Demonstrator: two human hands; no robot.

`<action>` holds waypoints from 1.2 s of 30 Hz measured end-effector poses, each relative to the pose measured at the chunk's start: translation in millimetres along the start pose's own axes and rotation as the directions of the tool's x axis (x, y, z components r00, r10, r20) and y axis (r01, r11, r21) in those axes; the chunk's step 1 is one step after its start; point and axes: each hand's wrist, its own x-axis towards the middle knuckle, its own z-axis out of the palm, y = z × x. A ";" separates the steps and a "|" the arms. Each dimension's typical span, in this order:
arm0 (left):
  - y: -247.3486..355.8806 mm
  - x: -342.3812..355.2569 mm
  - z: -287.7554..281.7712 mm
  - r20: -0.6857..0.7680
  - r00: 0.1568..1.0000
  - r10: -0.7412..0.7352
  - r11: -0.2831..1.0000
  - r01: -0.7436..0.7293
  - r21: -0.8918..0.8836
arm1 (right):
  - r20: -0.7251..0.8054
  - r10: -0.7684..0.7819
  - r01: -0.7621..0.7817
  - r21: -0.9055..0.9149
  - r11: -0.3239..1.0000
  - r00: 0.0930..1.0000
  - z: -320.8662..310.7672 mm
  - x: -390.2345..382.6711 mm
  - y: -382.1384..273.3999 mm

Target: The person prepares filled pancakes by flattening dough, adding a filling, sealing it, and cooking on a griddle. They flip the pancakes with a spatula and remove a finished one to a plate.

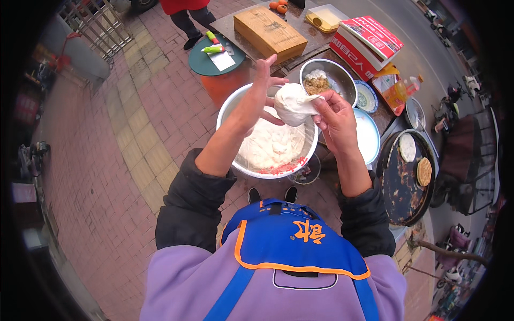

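A soft white piece of dough (pixel 292 105) hangs over the large metal bowl, its right end drawn out into a neck. My right hand (pixel 336 119) pinches that neck between thumb and fingers. On the dough's left side, my left hand (pixel 257 99) has its fingers spread with the thumb raised; its fingertips are close to the dough, and whether they touch it I cannot tell. Below both hands, the metal bowl (pixel 225 116) contains a wet white mass of dough (pixel 274 143). Red bits show along the bowl's near inner side.
Beyond my right hand stands a metal bowl of brown filling (pixel 317 84). A round black griddle (pixel 400 199) with a pale flatbread (pixel 407 147) and a browned one (pixel 424 172) lies right. Farther back are a wooden box (pixel 270 33), red carton (pixel 364 45) and green round stool (pixel 201 63).
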 end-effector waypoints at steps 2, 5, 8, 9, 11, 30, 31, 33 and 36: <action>-21.1 -1.0 13.3 -0.146 0.988 -0.041 0.950 -0.007 -0.311 | 0.119 0.010 -0.048 0.323 0.945 0.993 12.4 -2.8 13.7; -66.2 0.3 23.8 -0.131 0.976 -0.176 0.713 0.034 -0.700 | 0.077 -0.211 0.222 -0.458 0.861 0.975 25.7 -3.9 34.9; -96.8 3.9 21.1 -0.098 0.947 -0.305 0.626 0.122 -0.770 | 0.237 -0.307 0.361 -0.812 0.459 0.922 20.0 -2.0 38.6; -102.0 3.2 17.9 -0.068 0.951 -0.302 0.641 0.149 -0.753 | 0.270 -0.296 0.382 -0.814 0.438 0.916 15.2 -0.1 36.1; -104.0 1.2 13.2 0.023 0.966 -0.257 0.699 0.203 -0.686 | 0.336 -0.314 0.442 -0.812 0.382 0.888 5.9 5.3 29.6; -89.5 -5.7 6.8 -0.106 0.953 -0.283 0.583 0.084 -0.808 | 0.309 -0.364 0.406 -0.885 0.229 0.879 30.5 14.8 35.2; -93.5 -8.1 5.1 -0.079 0.957 -0.279 0.592 0.107 -0.799 | 0.281 -0.330 0.378 -0.883 0.278 0.901 26.8 17.3 34.2; -95.6 -12.8 1.0 -0.036 0.972 -0.234 0.621 0.121 -0.775 | 0.268 -0.207 0.330 -0.862 0.385 0.941 15.5 28.1 29.2; -93.2 -17.1 -2.7 -0.061 0.982 -0.178 0.767 0.099 -0.634 | 0.227 0.093 0.132 -0.800 0.585 0.969 7.1 36.3 32.9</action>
